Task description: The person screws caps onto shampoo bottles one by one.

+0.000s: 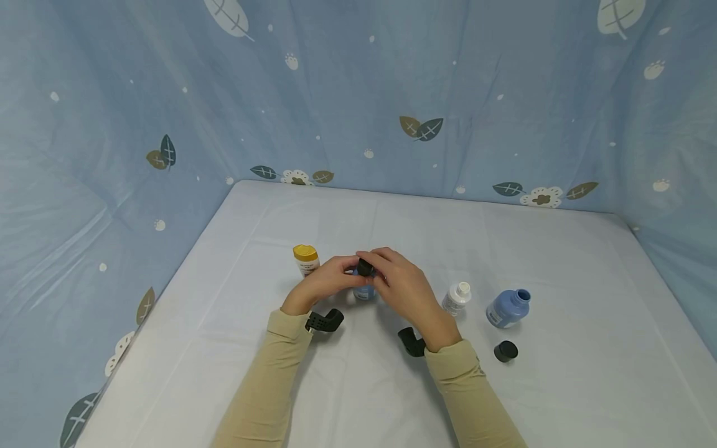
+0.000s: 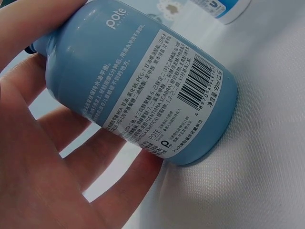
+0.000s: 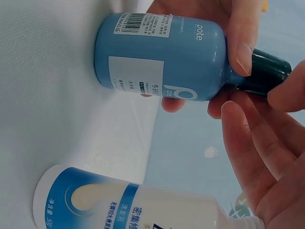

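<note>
At the middle of the table a blue bottle stands upright, with a black cap at its neck. My left hand grips the bottle around its shoulder and neck, as the left wrist view of the bottle confirms. The thumb and fingers of my right hand pinch the black cap from above. In the right wrist view the cap sits at the neck of the blue bottle; how tightly it is screwed on, I cannot tell.
A yellow-capped white bottle stands behind my left hand. Right of my right hand are a white bottle, a second blue bottle with an uncovered mouth, and a loose black cap. Blue patterned cloth borders the table.
</note>
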Motion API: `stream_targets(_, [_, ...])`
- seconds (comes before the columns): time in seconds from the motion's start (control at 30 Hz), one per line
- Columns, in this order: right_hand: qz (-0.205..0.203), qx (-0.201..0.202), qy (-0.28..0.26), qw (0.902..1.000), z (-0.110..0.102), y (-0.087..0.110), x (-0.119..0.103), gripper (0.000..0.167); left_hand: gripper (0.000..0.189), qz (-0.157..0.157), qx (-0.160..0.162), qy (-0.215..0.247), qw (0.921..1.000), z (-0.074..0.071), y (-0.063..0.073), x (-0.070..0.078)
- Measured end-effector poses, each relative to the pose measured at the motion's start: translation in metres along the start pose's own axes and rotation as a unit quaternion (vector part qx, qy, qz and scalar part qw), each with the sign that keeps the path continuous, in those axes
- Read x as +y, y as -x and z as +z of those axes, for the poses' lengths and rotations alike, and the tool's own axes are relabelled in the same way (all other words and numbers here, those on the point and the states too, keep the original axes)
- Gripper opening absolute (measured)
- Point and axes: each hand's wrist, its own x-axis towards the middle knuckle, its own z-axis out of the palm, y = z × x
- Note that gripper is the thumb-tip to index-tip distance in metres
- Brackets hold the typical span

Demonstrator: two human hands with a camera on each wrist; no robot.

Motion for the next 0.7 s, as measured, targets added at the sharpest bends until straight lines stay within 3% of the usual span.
stream_targets(0.1, [-0.002,0.002,0.001,1.0000,0.000,0.000,0.000,0.038,0.046,-0.002,0.002,-0.001,1.0000,0.001,0.000,0.000])
stream_targets(0.2, [-0.001,0.007,0.001,1.0000,0.001,-0.001,0.000,0.034,0.048,0.001,0.007,-0.005,1.0000,0.000,-0.005,-0.010])
stream_targets(0.7, [0.009,0.009,-0.003,0.9999,0.001,-0.001,-0.001,0.033,0.048,0.003,0.008,-0.003,1.0000,-0.001,-0.004,-0.011])
